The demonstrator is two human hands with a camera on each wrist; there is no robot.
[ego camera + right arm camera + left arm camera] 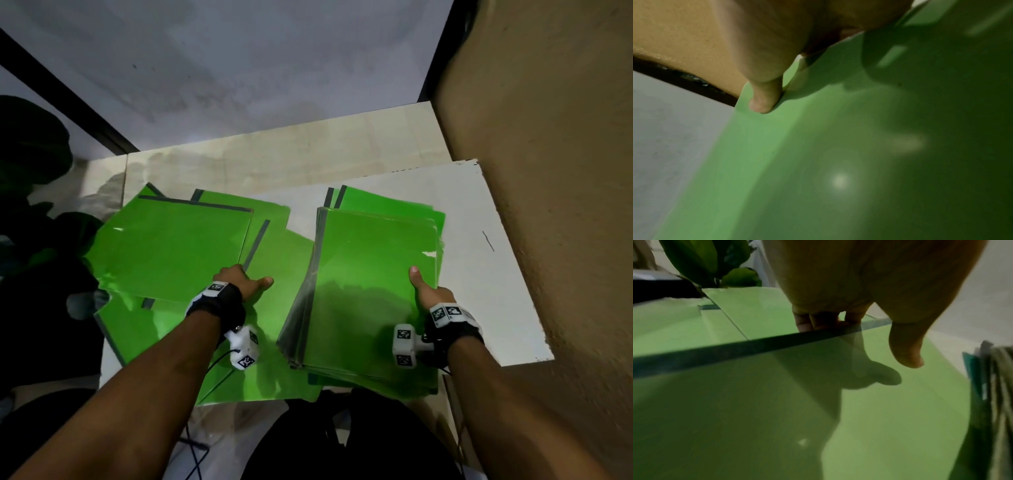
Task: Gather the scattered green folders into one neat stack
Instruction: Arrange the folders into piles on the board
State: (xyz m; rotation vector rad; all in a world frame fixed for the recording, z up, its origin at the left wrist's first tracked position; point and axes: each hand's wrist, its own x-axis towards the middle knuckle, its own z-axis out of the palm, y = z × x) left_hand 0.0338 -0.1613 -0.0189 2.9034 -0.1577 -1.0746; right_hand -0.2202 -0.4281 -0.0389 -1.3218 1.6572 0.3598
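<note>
my right hand [432, 297] grips thick stack [370, 291], thumb on top. left hand [239, 281] pinches loose folder [171, 253]. roughly half gathered; several folders left scattered on surface [479, 274].

A white worktop [479, 219] sits against a tan wall [548, 137]. Beyond it lie beige floor tiles [274, 154] and a grey surface [239, 61]. Leafy plant [715, 261] at left.
</note>
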